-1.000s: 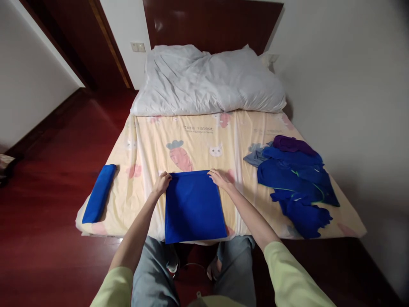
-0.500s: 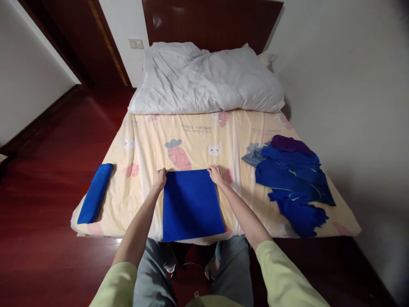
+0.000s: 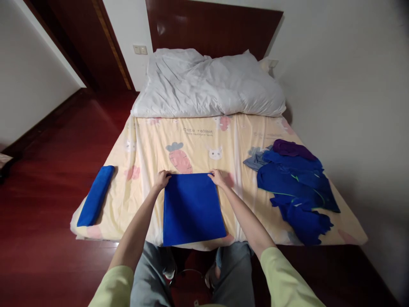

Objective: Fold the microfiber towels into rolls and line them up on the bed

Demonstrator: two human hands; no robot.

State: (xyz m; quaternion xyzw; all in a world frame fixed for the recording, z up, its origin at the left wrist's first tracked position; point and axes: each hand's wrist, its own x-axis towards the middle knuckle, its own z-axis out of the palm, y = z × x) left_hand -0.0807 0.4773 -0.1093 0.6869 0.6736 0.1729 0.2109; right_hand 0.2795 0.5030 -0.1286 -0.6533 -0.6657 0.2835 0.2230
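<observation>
Shifted only slightly since half a second ago: left hand (image 3: pixel 162 179), now a little more opened out at one corner of the blue cloth (image 3: pixel 193 211), and the whole view, tipped so as to show a bit more of the headboard (image 3: pixel 214 30). Otherwise much as before, with the cloth in the same spot on the bed (image 3: pixel 153 145).

Largest first: dark red floor (image 3: pixel 73 128), beyond the bed's left edge and below the near one. Next, the bed itself, under a pale yellow sheet (image 3: pixel 223 136) printed with a pink carrot (image 3: pixel 180 160). Upright behind the far edge, the dark wooden headboard. Rumpled right across the far edge, a white duvet (image 3: pixel 217 87). Heaped by the right edge and down to the near edge, close to the near right corner, a loose pile of clothes (image 3: pixel 297 183), mostly blue, with a purple garment (image 3: pixel 294 149) at its far end.

At the middle of the near edge, the blue cloth, flat and squarish. Slanting beside the left edge, at the near left corner, a narrow blue bundle (image 3: pixel 96 197).

Hands well apart: left hand pinched on the cloth's far left corner, right hand (image 3: pixel 217 177) pinched on its far right corner.
</observation>
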